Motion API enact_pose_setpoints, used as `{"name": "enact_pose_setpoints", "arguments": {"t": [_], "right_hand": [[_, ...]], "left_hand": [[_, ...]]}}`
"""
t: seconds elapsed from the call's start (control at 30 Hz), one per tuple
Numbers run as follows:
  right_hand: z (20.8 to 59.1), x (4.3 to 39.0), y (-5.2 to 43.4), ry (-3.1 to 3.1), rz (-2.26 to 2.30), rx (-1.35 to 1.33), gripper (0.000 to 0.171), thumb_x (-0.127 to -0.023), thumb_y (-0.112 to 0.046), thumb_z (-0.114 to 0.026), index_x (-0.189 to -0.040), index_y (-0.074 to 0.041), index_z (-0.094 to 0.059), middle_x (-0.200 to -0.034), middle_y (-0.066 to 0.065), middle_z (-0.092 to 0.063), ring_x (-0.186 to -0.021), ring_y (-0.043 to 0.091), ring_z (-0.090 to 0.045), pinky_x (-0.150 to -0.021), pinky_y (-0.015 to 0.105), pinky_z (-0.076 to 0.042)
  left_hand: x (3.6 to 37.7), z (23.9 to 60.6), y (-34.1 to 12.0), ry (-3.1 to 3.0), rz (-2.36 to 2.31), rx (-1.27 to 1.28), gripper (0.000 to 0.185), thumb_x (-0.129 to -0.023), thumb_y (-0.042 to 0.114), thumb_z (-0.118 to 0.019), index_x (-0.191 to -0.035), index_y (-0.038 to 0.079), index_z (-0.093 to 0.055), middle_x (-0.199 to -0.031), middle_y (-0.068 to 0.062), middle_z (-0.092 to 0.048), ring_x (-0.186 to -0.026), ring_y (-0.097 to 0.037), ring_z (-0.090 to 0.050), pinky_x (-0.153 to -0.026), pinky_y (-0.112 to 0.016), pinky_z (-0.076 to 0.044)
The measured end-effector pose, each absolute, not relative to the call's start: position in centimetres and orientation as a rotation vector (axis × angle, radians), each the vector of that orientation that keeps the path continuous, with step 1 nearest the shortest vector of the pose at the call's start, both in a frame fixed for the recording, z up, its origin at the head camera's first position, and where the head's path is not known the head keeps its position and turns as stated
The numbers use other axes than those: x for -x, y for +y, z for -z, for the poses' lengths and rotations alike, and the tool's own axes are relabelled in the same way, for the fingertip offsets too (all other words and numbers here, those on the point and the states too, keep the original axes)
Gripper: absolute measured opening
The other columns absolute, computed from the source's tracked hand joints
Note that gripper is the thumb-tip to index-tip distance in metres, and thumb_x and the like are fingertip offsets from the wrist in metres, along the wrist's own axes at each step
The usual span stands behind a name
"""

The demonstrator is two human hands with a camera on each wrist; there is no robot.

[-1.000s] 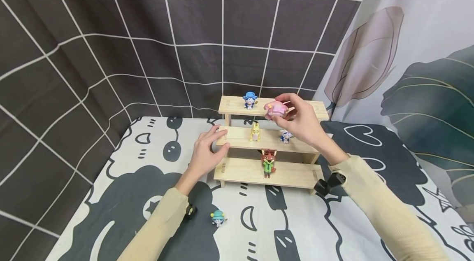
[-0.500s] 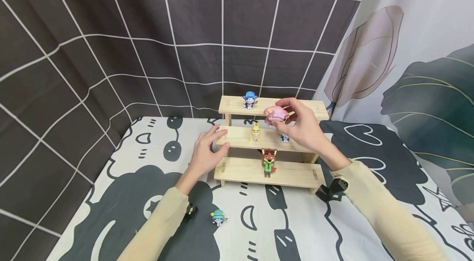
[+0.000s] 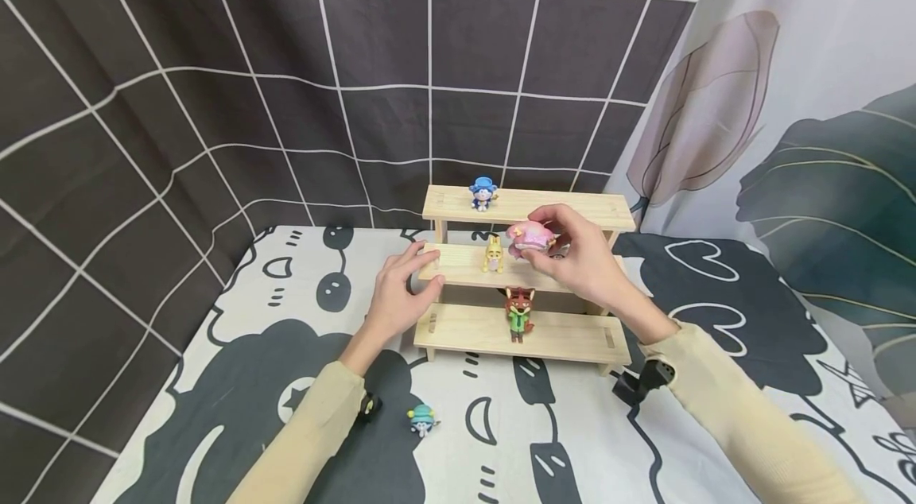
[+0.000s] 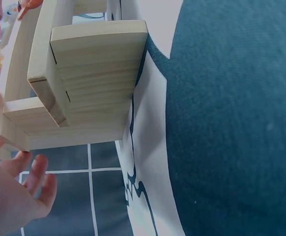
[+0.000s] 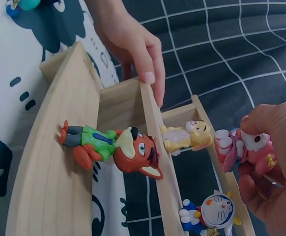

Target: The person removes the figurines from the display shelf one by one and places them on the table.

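— Three wooden steps make up the shelf [image 3: 525, 273] you face; nearest you on the cloth lies a small teal-hatted figure [image 3: 421, 419], near your left sleeve.

— And on the shelf?

— A fox figure [image 3: 518, 313] stands on the lowest step. Your left hand [image 3: 397, 299] rests on the left end of the middle step, fingers fairly straight over its edge, holding nothing.

— My right hand [image 3: 583, 261]?

— It pinches a pink figure [image 3: 528, 238] in curled fingertips, held above the middle step, just right of the yellow figure [image 3: 492, 254]. Farthest, a blue figure [image 3: 483, 193] stands on the top step.
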State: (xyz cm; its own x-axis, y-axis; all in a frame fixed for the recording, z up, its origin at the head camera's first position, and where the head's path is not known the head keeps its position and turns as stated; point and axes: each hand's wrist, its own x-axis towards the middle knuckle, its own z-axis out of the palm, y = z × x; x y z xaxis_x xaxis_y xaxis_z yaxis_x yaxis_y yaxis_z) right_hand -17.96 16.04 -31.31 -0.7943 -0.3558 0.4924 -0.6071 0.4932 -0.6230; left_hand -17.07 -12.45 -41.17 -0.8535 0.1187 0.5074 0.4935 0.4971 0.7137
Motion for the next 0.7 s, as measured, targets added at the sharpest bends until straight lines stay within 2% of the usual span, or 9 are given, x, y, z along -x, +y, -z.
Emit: {"name": "enact_pose_setpoints", "arguments": {"t": [0.5, 0.7], "right_hand": [[32.2, 16.7, 16.1, -2.416, -1.17, -0.849, 0.044, -0.076, 0.002, -0.083, -0.114, 0.001, -0.062, -0.105, 0.01, -0.066, -0.084, 0.02, -0.059, -0.069, 0.032, -0.051], [32.7, 16.5, 16.1, -2.399, -1.18, -0.858, 0.044, -0.075, 0.004, -0.083, -0.113, 0.0, -0.063, -0.104, 0.008, -0.066, -0.083, 0.018, -0.058, -0.069, 0.032, -0.051]], "left_hand": [[17.0, 41.2, -12.5, -2.348, 1.304, 0.51, 0.04, -0.086, 0.014, -0.075, -0.125, 0.004, -0.07, -0.144, -0.018, -0.053, -0.12, -0.037, -0.052, -0.093, -0.054, -0.045], [17.2, 41.3, -12.5, -2.341, 1.301, 0.515, 0.04, -0.086, 0.014, -0.075, -0.124, 0.004, -0.07, -0.143, -0.022, -0.053, -0.12, -0.037, -0.052, -0.094, -0.056, -0.045]]}}
